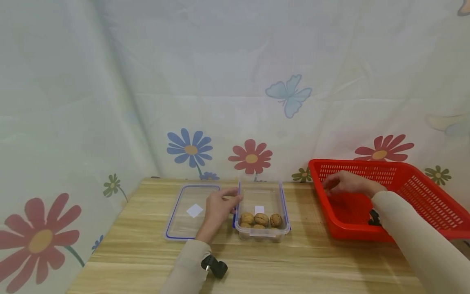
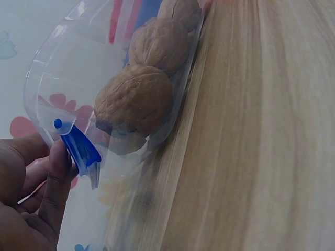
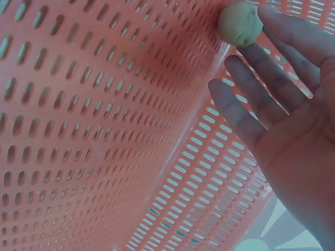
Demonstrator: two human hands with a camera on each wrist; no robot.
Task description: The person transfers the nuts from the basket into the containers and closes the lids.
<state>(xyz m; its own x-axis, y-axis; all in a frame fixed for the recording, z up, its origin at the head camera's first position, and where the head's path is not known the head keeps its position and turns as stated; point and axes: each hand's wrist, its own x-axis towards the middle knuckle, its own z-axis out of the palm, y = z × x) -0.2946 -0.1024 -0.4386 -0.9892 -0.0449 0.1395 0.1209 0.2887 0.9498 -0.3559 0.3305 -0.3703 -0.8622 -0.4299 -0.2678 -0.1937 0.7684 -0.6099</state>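
Note:
My left hand [image 1: 217,206] grips the left edge of a clear plastic food container [image 1: 261,197], thumb against its blue side latch [image 2: 81,149] in the left wrist view. Several walnuts [image 1: 261,219] lie in the near end of the container. On the right, my right hand [image 1: 346,182] reaches inside a red slotted plastic basket [image 1: 361,163], by its left wall. The right wrist view shows a walnut [image 3: 239,23] pinched between thumb and forefinger, while the other fingers stretch out loosely.
The container's clear lid [image 1: 180,212], with a blue seal and a white label, lies flat to the left of the container. Both stand on a wood-grain table [image 1: 257,269]. A flower-printed curtain [image 1: 227,114] hangs behind the table. A black strap device [image 1: 216,266] sits at the left wrist.

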